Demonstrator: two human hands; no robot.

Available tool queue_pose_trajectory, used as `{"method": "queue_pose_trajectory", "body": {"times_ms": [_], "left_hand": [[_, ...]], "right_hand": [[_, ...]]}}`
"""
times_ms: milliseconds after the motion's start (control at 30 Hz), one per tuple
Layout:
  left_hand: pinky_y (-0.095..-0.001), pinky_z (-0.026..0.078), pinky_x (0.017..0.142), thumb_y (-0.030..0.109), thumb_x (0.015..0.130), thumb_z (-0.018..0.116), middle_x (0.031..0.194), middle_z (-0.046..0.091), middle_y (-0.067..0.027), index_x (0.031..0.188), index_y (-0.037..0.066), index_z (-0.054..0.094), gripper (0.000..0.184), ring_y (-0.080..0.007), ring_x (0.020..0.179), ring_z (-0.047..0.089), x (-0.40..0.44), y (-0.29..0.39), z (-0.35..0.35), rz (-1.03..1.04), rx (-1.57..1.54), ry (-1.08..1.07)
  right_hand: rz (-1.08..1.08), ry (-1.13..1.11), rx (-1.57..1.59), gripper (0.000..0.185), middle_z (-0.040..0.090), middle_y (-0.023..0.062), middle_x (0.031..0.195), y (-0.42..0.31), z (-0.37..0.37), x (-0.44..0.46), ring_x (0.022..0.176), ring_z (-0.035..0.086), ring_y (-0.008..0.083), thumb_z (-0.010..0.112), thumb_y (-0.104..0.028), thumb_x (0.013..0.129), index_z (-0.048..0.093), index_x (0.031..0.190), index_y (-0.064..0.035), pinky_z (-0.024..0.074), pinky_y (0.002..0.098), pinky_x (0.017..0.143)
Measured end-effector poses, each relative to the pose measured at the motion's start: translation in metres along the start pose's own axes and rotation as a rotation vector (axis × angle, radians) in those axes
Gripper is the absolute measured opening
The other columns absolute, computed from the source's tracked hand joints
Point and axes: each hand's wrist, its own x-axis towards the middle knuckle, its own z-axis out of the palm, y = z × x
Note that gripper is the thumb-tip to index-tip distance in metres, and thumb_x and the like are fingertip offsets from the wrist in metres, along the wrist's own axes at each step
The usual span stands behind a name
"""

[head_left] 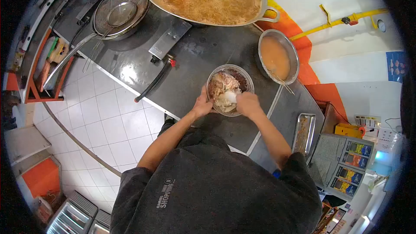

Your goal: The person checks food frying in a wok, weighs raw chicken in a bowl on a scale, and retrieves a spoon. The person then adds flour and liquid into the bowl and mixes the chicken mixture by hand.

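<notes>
A round bowl (250, 80) stands on the dark counter right in front of me, holding a pale creamy mass beside dark reddish-brown contents. My left hand (203, 103) grips the bowl's left side, thumb near the rim. Over the right part of the bowl, my right hand (249, 104) is closed around a white utensil (231, 98), whose end is in the pale mass. Its handle is hidden in my fist, so I cannot tell whether it is a spoon or a spatula.
A large pan (265, 12) of bubbling oil sits at the back. Right of it is a metal bowl of orange liquid (275, 54) with a wire whisk. A long-handled strainer (123, 11) lies back left, a burner hose (154, 82) left, a metal tray (310, 123) right.
</notes>
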Motion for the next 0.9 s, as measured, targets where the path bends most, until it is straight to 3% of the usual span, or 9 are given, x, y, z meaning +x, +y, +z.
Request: {"method": "queue_pose_trajectory", "body": {"times_ms": [100,233,367,433,500,567,667,733,900], "left_hand": [[-0.0461,0.057,0.075,-0.001,0.089,0.042,0.136,0.033,-0.017,0.14,0.024,0.009,0.066,-0.0356,0.115,0.046,0.004,0.0,-0.002,-0.034,-0.018,-0.022],[-0.0488,0.057,0.075,-0.004,0.086,0.047,0.144,0.021,-0.0114,0.141,0.026,0.008,0.073,-0.038,0.117,0.045,-0.001,0.012,-0.005,-0.024,-0.028,-0.094],[-0.0476,0.056,0.077,-0.007,0.083,0.049,0.144,0.021,-0.0105,0.141,0.025,0.01,0.077,-0.0379,0.122,0.039,0.004,0.02,-0.014,-0.114,-0.138,-0.138],[-0.0464,0.056,0.079,-0.007,0.082,0.049,0.145,0.019,-0.0111,0.141,0.025,0.01,0.078,-0.0372,0.124,0.037,0.006,0.02,-0.017,-0.138,-0.136,-0.178],[-0.0455,0.057,0.076,-0.004,0.083,0.051,0.141,0.025,-0.0124,0.141,0.025,0.009,0.078,-0.0359,0.12,0.041,0.005,0.017,-0.014,-0.067,-0.084,-0.143],[-0.0445,0.058,0.073,-0.002,0.084,0.054,0.137,0.031,-0.0137,0.141,0.026,0.008,0.078,-0.0346,0.116,0.046,0.005,0.012,-0.014,-0.004,-0.039,-0.114],[-0.045,0.058,0.073,-0.001,0.082,0.056,0.139,0.03,-0.0139,0.142,0.023,0.006,0.082,-0.0356,0.116,0.045,0.004,0.016,-0.012,-0.003,-0.029,-0.124],[-0.045,0.056,0.08,-0.004,0.087,0.043,0.144,0.018,-0.0147,0.144,0.019,0.003,0.073,-0.0375,0.124,0.037,-0.009,0.039,-0.008,-0.078,-0.088,-0.159],[-0.0452,0.057,0.079,-0.005,0.088,0.041,0.144,0.019,-0.0148,0.144,0.022,0.004,0.072,-0.0364,0.122,0.04,-0.005,0.021,-0.01,-0.034,-0.119,-0.164]], "right_hand": [[0.279,-0.069,0.058,0.016,0.064,0.0217,0.09,0.024,0.01,0.028,0.081,0.064,0.0336,0.058,-0.011,0.075,0.067,0.084,-0.0004,0.0518,0.0424,0.07],[0.328,0.041,0.106,0.015,0.065,0.022,0.09,0.026,0.047,0.077,0.08,0.065,0.0339,0.057,-0.007,0.076,0.068,0.083,0.0007,0.0526,0.0413,0.068],[-0.033,0.096,-0.026,0.012,0.063,0.0232,0.077,0.014,0.041,0.093,0.074,0.064,0.0358,0.057,-0.004,0.07,0.068,0.076,-0.0008,0.0511,0.0434,0.065],[-0.36,0.134,-0.08,0.012,0.063,0.0214,0.073,0.001,0.03,0.079,0.07,0.064,0.0345,0.056,-0.006,0.07,0.067,0.073,-0.001,0.051,0.0429,0.062],[-0.459,0.158,-0.142,0.013,0.063,0.0194,0.069,-0.006,0.018,0.056,0.068,0.065,0.0334,0.055,-0.008,0.07,0.066,0.069,-0.0021,0.051,0.0421,0.059],[-0.551,-0.047,-0.239,0.015,0.064,0.0177,0.073,0.001,0.007,0.039,0.07,0.065,0.0315,0.053,-0.01,0.074,0.066,0.069,-0.0033,0.0509,0.0413,0.059],[-0.385,0.024,-0.27,0.012,0.064,0.017,0.07,0.014,-0.03,0.031,0.068,0.065,0.0301,0.056,-0.009,0.071,0.066,0.067,-0.0037,0.0507,0.0411,0.058],[-0.296,0.148,-0.354,0.011,0.064,0.0151,0.068,0.03,-0.027,0.054,0.066,0.065,0.0286,0.058,-0.009,0.071,0.067,0.066,-0.0055,0.05,0.0395,0.056],[-0.278,-0.022,-0.43,0.011,0.065,0.0154,0.072,0.046,0.015,0.082,0.069,0.065,0.0287,0.06,-0.012,0.069,0.069,0.07,-0.0055,0.0495,0.0412,0.058]]}}
